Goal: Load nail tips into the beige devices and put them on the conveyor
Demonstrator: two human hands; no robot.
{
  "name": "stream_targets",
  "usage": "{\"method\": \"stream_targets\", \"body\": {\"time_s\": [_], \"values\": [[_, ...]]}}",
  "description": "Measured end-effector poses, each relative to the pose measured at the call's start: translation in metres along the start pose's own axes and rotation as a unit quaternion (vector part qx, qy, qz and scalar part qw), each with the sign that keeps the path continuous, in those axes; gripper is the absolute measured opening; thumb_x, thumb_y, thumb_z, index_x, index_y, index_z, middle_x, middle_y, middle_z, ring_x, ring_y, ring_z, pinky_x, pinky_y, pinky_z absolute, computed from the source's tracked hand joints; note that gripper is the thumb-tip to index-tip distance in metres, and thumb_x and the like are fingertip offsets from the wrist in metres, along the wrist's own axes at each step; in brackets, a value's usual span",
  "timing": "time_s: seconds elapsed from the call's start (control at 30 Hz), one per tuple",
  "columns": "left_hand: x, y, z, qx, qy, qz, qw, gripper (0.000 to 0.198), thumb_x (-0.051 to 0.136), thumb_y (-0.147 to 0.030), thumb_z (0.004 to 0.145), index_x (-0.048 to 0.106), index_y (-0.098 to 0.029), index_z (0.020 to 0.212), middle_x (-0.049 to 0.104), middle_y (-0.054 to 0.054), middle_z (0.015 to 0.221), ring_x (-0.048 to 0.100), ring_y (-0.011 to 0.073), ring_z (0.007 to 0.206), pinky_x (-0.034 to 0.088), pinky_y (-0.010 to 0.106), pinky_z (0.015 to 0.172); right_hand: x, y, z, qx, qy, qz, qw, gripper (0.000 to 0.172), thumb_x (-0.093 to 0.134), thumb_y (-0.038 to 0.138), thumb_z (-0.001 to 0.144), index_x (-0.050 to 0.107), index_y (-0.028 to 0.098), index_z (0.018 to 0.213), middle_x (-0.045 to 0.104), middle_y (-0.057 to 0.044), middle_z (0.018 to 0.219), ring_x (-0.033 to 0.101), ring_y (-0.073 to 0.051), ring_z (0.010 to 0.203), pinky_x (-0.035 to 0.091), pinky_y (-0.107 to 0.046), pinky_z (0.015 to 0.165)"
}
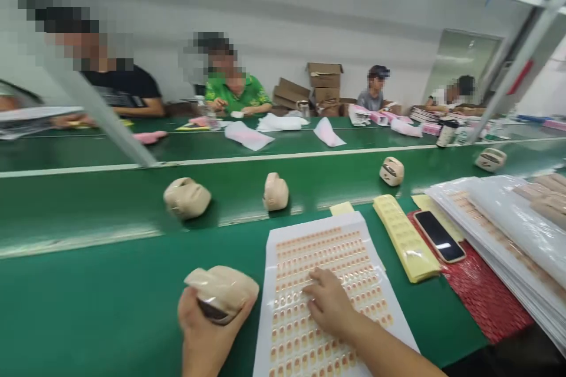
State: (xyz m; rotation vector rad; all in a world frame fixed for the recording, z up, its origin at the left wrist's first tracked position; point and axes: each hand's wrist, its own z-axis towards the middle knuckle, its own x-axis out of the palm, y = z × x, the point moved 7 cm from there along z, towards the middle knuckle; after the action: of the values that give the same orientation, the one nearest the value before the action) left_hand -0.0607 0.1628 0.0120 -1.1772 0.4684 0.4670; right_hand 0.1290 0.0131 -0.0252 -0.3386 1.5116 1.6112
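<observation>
Two hands are at work in the single head view, low in the frame. The left hand (204, 330) at bottom centre-left is closed around a beige moulded piece (222, 291), fingers wrapped under it and lifting it just clear of the green bench (88, 300). The right hand (329, 303) lies flat and loosely spread on a white sheet of small tabs (318, 271), fingertips touching the rows near the sheet's middle; it grips nothing that can be seen.

Risk, as judged: the moulded piece is held only from below and could roll out of the grip; the resting right hand could drag or smear tabs out of their rows.

The moulded piece sits just left of the sheet, near the right hand but apart from it. Three similar pieces (275, 191) lie on the conveyor belt (110, 206) above. A yellow tray (405, 238) and a phone (439, 235) lie at right; co-workers sit along the far side.
</observation>
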Motion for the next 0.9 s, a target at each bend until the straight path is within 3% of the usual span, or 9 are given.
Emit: {"method": "stream_targets", "body": {"time_s": [0.13,0.27,0.37,0.43,0.53,0.6,0.7,0.9], "values": [[0.004,0.005,-0.002,-0.013,0.029,0.039,0.999,0.104,0.067,-0.057,0.046,0.018,-0.027,0.133,0.026,0.012,0.145,0.032,0.0388,0.127,0.031,0.056,0.103,0.0,-0.001,-0.001,-0.011,0.012,0.015,1.0,0.028,0.052,0.01,0.074,0.063,0.019,0.099,0.051,-0.011,0.121,0.044,-0.025,0.119,0.035,-0.047,0.102],[0.011,0.01,-0.005,-0.004,0.012,0.011,1.0,0.098,0.068,-0.055,0.048,0.02,-0.033,0.131,0.032,0.007,0.142,0.036,0.0382,0.125,0.039,0.053,0.098,-0.005,0.002,-0.002,-0.01,0.008,0.012,1.0,0.029,0.047,0.01,0.076,0.064,0.019,0.098,0.053,-0.012,0.119,0.044,-0.026,0.119,0.037,-0.049,0.1],[0.011,0.018,-0.007,0.001,0.004,-0.045,0.999,0.096,0.068,-0.057,0.05,0.023,-0.035,0.132,0.034,0.005,0.139,0.034,0.0369,0.127,0.038,0.053,0.099,-0.006,0.002,-0.003,-0.016,0.008,0.013,1.0,0.029,0.044,0.012,0.079,0.064,0.019,0.099,0.053,-0.012,0.119,0.043,-0.027,0.121,0.038,-0.05,0.1],[0.009,0.027,-0.007,-0.011,0.048,-0.118,0.992,0.096,0.07,-0.056,0.051,0.025,-0.035,0.132,0.031,0.005,0.142,0.029,0.0354,0.13,0.034,0.052,0.103,-0.005,0.0,-0.004,-0.019,0.005,0.014,1.0,0.028,0.044,0.014,0.08,0.064,0.02,0.099,0.053,-0.011,0.118,0.043,-0.027,0.121,0.038,-0.051,0.1],[0.004,0.043,-0.002,-0.064,0.148,-0.269,0.949,0.097,0.069,-0.059,0.053,0.025,-0.03,0.134,0.032,0.01,0.143,0.029,0.0334,0.131,0.032,0.048,0.106,-0.004,-0.003,-0.005,-0.029,-0.008,0.007,1.0,0.027,0.043,0.017,0.082,0.064,0.021,0.098,0.054,-0.011,0.118,0.044,-0.026,0.12,0.039,-0.051,0.099],[-0.005,0.055,0.012,-0.103,0.141,-0.303,0.937,0.087,0.058,-0.065,0.062,0.027,-0.025,0.133,0.037,0.014,0.14,0.033,0.0311,0.129,0.034,0.045,0.105,-0.003,-0.005,-0.006,-0.036,-0.012,-0.006,0.999,0.027,0.043,0.019,0.083,0.064,0.021,0.098,0.054,-0.01,0.118,0.045,-0.027,0.119,0.04,-0.051,0.098],[-0.011,0.069,0.049,-0.132,0.072,-0.241,0.959,0.066,0.047,-0.057,0.073,0.034,-0.019,0.126,0.041,0.017,0.136,0.036,0.0269,0.128,0.034,0.042,0.105,-0.003,-0.01,-0.006,-0.055,-0.002,-0.032,0.998,0.026,0.043,0.024,0.085,0.065,0.024,0.1,0.055,-0.009,0.118,0.047,-0.026,0.118,0.045,-0.048,0.095],[0.018,0.066,0.142,-0.115,0.005,-0.083,0.99,0.065,0.059,-0.032,0.067,0.035,-0.008,0.123,0.041,0.022,0.132,0.038,0.0266,0.127,0.029,0.04,0.106,-0.002,-0.017,-0.01,-0.15,-0.043,-0.08,0.985,0.023,0.048,0.027,0.085,0.066,0.026,0.098,0.06,-0.007,0.11,0.054,-0.024,0.11,0.052,-0.039,0.087]]}}
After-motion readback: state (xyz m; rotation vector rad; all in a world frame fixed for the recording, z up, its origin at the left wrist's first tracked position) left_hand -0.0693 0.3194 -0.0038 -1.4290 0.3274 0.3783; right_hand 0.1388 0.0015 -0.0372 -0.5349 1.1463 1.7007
